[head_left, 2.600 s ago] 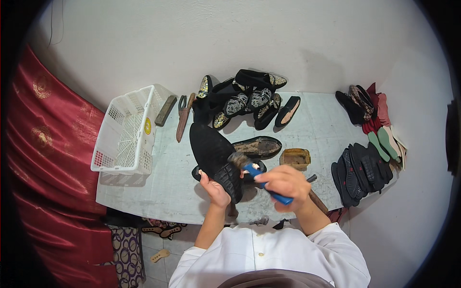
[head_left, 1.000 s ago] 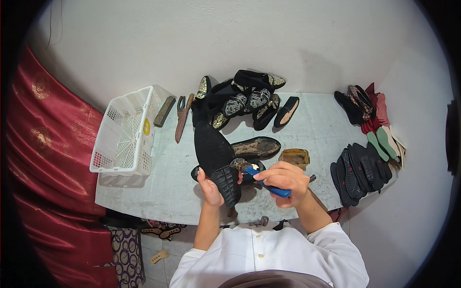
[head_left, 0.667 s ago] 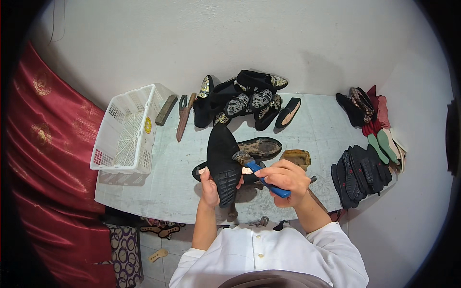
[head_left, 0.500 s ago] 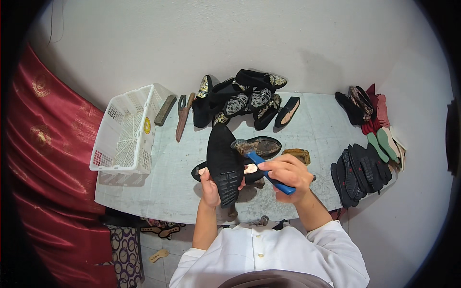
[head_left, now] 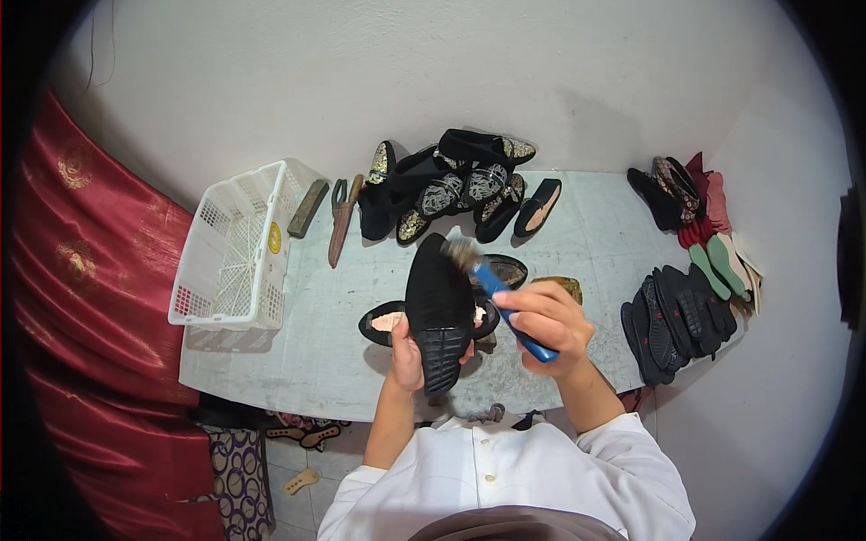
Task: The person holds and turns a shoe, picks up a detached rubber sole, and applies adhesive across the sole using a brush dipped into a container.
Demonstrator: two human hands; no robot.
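In head view, see black sole (head_left: 439, 311) held above middle of worktop (head_left: 311, 365), pinched along ribbed near half by fingers of left hand (head_left: 409, 361), with blue-handled brush (head_left: 491, 281) grasped in fingers of right hand (head_left: 551, 326). Probably light, slightly bendy, best held by edges. Pointed tip-far, with long axis near to far.

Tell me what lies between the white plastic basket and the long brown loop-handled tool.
A dark greyish-brown oblong block, seen in the head view, beside the basket's right wall.
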